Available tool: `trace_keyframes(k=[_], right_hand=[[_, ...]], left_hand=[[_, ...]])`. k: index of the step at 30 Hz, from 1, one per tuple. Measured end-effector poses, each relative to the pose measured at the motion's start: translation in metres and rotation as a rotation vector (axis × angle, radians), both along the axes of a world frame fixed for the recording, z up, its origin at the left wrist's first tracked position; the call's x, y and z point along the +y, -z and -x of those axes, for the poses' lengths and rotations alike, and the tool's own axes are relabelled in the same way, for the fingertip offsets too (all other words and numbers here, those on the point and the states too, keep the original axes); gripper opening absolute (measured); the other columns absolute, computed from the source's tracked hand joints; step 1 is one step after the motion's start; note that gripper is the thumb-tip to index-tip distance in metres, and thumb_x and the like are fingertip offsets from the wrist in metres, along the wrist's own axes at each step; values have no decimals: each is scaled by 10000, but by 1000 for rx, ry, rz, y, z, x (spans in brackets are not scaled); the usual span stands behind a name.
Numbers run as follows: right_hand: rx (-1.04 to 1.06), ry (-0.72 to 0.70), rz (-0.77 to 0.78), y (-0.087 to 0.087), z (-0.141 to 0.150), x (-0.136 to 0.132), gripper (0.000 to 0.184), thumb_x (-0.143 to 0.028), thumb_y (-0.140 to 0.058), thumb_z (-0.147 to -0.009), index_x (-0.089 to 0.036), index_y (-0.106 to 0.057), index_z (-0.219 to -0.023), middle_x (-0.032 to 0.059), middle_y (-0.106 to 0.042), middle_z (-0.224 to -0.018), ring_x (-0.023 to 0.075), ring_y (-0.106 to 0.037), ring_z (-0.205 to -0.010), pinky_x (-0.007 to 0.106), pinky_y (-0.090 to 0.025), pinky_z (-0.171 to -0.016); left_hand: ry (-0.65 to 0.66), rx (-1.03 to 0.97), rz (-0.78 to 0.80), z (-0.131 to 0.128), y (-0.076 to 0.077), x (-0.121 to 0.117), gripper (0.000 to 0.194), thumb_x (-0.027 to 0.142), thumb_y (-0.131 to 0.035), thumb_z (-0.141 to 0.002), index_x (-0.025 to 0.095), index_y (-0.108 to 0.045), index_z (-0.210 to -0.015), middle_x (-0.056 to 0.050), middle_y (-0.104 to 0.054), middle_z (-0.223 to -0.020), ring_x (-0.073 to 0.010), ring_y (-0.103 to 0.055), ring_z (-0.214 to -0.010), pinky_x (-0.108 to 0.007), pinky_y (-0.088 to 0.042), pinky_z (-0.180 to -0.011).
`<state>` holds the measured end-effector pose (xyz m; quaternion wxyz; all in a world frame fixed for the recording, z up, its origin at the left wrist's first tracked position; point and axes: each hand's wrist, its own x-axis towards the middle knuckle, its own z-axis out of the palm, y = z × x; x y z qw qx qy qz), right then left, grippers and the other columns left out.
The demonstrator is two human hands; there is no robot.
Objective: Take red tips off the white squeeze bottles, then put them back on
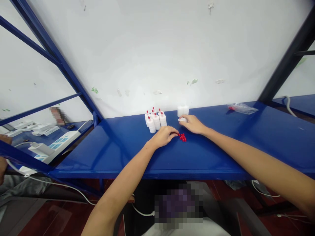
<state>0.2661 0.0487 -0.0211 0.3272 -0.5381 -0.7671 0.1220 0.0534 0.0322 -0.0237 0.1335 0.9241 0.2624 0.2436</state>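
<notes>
My right hand (193,124) is wrapped round a small white squeeze bottle (182,120), whose bare pointed nozzle tilts to the left. With its fingertips pinched together, my left hand (163,136) is at a red cap (178,134) by the edge of a small cluster of red caps (183,138) lying on the blue table. Behind my left hand stands a group of several white bottles (156,121), upright and topped with red caps. Just beyond my right hand are white bottles (183,110) with no red tips showing; my fingers partly hide them.
A clear plastic bag (243,108) with something red inside lies at the right rear of the blue table (103,150). Blue metal posts (71,75) rise at the left. Beyond them are a white power strip (57,146), white boxes and another person's hand (3,160).
</notes>
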Motion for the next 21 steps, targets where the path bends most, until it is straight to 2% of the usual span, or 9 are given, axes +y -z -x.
trace_keyframes(k=[10,14,17,21], right_hand=[[-5,-9,-14,1,0,0,264,-313,-523,-828,-183,-682,-995,70,-731,-971,218,-632,-821,309,-440,-775],[6,-20,-23,1,0,0,278,-301,-520,-824,-187,-676,-1024,70,-729,-1021,206,-627,-790,310,-442,-774],[-1,-26,-18,0,0,-1,268,-312,-515,-832,-187,-684,-997,71,-732,-1000,211,-630,-802,308,-442,-768],[-21,-32,-20,0,1,-2,264,-320,-506,-835,-188,-683,-980,65,-725,-924,215,-625,-800,302,-435,-751]], left_hand=[[-28,-65,54,-3,5,2,140,173,-589,-904,164,-721,-950,-42,-748,-949,-162,-685,-863,-296,-531,-843],[-25,-79,78,-3,8,4,228,127,-570,-897,152,-686,-1092,-59,-739,-1010,-151,-692,-871,-288,-547,-843],[-25,-50,25,-3,8,4,284,135,-559,-909,151,-663,-1173,-76,-735,-1032,-170,-689,-918,-316,-541,-881],[5,-3,-53,-5,5,3,211,160,-532,-935,144,-716,-1037,-86,-734,-1015,-191,-674,-943,-340,-527,-906]])
